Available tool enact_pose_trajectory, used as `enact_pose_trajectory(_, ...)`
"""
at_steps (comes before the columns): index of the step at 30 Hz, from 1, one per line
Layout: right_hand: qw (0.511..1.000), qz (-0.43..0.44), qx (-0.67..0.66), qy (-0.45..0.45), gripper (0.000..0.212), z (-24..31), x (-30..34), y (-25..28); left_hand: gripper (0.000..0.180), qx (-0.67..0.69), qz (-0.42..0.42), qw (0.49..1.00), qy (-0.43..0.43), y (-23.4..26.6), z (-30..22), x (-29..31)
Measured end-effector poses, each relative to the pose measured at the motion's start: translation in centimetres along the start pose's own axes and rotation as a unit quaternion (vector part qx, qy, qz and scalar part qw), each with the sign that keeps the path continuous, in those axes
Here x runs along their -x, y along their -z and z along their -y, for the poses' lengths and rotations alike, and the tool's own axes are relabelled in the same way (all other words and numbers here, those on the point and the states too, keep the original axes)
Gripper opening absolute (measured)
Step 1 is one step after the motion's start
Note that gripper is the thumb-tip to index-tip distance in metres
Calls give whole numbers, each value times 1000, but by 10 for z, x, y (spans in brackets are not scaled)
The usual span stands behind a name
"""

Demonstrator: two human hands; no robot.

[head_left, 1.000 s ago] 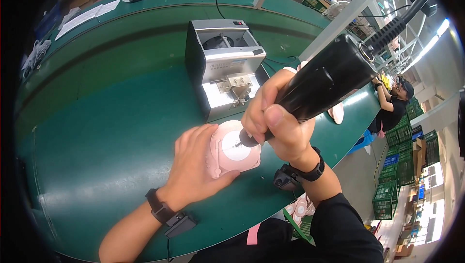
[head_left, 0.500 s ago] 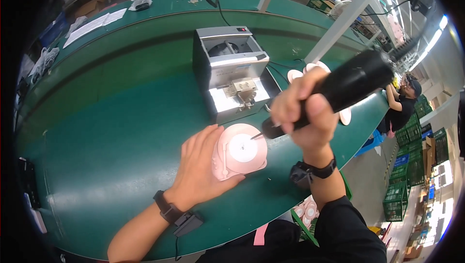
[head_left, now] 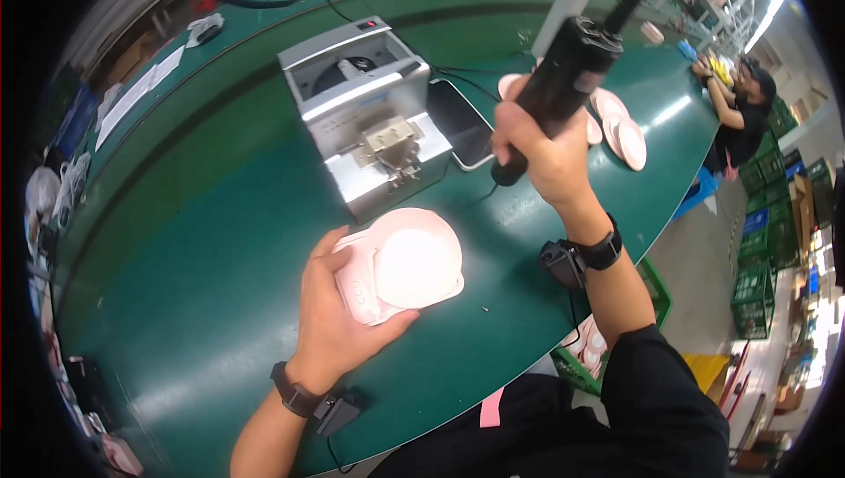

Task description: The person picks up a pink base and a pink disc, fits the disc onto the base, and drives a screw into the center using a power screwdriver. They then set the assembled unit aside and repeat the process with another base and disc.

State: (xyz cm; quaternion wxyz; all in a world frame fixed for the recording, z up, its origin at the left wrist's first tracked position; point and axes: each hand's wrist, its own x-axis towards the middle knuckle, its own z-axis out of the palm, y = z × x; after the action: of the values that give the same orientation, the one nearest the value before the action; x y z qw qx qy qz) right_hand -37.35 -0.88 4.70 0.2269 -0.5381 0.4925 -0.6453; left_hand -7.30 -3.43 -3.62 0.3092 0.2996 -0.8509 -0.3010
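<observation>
My left hand grips the left side of a pink toy record player lying on the green table, thumb along its near edge. The white centre of its round platter is washed out by glare. My right hand is wrapped round a black electric screwdriver, its bit pointing down above the table, right of the record player and apart from it. Beyond stands a grey screw feeder with a metal outlet at its front. A tiny screw-like piece lies right of the record player.
A phone lies beside the feeder. Several pink round parts rest farther right on the table. A green crate with pink pieces stands below the table edge. Another person sits at the far right. Cables run behind the feeder.
My right hand has raised the screwdriver away from the platter, and the tool now stands more upright. My left hand keeps hold of the record player. The view has shifted, uncovering the phone.
</observation>
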Motion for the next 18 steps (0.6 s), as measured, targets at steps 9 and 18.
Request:
enact_pose_trajectory(9, 994, 17, -55, -95, 14, -37, 19, 6, 94, 49, 13, 999, 7, -10, 5, -2)
enact_pose_trajectory(18, 997, -29, -54, -35, 14, -47, 23, -1, 94, 48, 11, 999, -4, -7, 6, -1)
